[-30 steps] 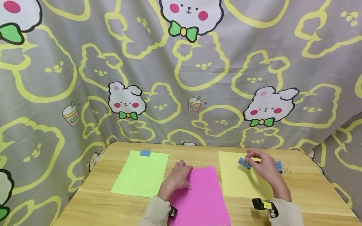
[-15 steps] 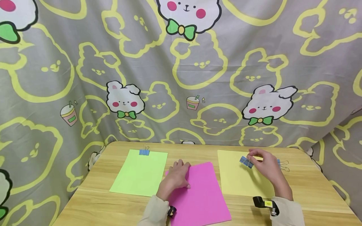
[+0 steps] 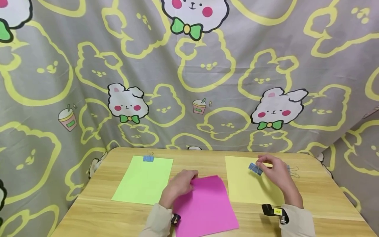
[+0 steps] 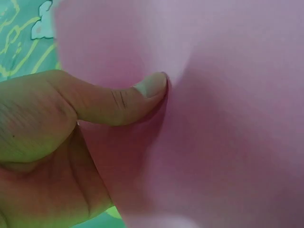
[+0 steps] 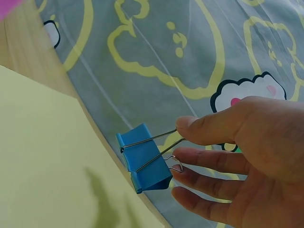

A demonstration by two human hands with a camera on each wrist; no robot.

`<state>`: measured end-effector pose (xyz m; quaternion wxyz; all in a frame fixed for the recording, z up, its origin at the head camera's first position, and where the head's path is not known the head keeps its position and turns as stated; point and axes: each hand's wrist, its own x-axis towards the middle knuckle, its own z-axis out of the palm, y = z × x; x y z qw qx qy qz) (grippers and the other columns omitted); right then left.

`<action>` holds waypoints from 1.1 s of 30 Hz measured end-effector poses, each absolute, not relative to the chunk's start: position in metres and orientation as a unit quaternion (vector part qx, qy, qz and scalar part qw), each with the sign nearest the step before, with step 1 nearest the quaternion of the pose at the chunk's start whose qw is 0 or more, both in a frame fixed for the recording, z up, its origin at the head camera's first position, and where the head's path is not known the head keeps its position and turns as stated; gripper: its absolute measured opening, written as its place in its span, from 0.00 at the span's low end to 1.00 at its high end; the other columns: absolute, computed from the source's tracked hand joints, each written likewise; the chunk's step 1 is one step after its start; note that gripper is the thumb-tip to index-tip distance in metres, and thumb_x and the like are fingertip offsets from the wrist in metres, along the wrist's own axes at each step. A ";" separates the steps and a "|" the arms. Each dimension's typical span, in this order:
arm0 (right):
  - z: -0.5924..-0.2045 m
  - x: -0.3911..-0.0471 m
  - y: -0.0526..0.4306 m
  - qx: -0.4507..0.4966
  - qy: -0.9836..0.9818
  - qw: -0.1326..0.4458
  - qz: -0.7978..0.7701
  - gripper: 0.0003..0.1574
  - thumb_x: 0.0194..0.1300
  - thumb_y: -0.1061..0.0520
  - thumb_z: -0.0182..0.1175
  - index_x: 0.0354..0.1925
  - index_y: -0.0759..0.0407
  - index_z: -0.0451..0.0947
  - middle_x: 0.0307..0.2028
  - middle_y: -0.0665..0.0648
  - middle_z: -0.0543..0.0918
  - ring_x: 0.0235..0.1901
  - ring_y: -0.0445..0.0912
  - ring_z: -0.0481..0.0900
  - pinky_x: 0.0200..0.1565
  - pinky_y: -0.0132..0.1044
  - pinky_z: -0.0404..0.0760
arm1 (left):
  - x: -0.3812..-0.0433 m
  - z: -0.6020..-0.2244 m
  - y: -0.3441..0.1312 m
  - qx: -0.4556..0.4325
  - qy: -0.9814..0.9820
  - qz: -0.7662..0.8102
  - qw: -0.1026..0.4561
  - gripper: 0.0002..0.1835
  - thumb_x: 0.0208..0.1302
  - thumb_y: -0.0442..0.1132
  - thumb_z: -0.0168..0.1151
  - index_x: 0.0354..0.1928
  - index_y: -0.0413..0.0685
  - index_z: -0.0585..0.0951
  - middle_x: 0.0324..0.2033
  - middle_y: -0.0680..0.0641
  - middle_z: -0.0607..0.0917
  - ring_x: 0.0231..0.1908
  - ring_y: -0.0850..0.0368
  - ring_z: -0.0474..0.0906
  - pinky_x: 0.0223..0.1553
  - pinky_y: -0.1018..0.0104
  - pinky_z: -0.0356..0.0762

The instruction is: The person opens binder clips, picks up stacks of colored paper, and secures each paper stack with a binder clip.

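The left hand (image 3: 178, 185) pinches the pink paper (image 3: 205, 209); green paper (image 3: 142, 181) lies left of it, yellow paper (image 3: 247, 189) right, where the right hand (image 3: 277, 170) pinches a clip (image 3: 254, 168).

The pink paper (image 3: 207, 207) sits at the bottom middle of the head view, a bit slanted and bent where it is pinched. The blue clip (image 3: 253, 168) is held up, tipped sideways, at lower right.

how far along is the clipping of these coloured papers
Done: green paper, apparently clipped by its top clip. In hand: the left grip pinches pink paper; the right grip holds another clip. Remaining: probably the pink paper, showing no clip. Yellow paper: unclear, its nearby clip being partly hidden.
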<state>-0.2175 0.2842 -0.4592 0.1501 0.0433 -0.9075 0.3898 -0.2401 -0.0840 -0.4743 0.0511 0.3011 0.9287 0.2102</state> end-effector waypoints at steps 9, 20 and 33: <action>-0.458 -0.218 0.283 0.046 -0.911 0.157 0.379 0.06 0.71 0.60 0.65 0.38 0.63 0.83 0.54 0.71 0.83 0.53 0.65 0.82 0.48 0.53 0.85 | -0.247 -0.453 -0.114 0.337 0.888 0.303 0.084 0.11 0.64 0.19 0.59 0.32 0.41 0.72 0.21 0.53 0.68 0.24 0.63 0.62 0.28 0.70 0.62; -0.459 -0.218 0.280 0.042 -0.914 0.139 0.379 0.05 0.71 0.61 0.66 0.37 0.62 0.84 0.56 0.70 0.83 0.54 0.65 0.81 0.48 0.51 0.86 | -0.258 -0.443 -0.149 0.242 0.797 0.543 0.108 0.05 0.72 0.29 0.58 0.41 0.32 0.80 0.30 0.45 0.82 0.32 0.56 0.78 0.39 0.62 0.77; -0.460 -0.218 0.277 0.044 -0.916 0.138 0.373 0.06 0.71 0.60 0.65 0.37 0.63 0.84 0.56 0.71 0.82 0.55 0.66 0.80 0.48 0.52 0.86 | -0.268 -0.478 -0.128 0.100 0.740 0.665 0.012 0.07 0.73 0.30 0.60 0.46 0.32 0.82 0.41 0.42 0.88 0.43 0.57 0.80 0.52 0.61 0.74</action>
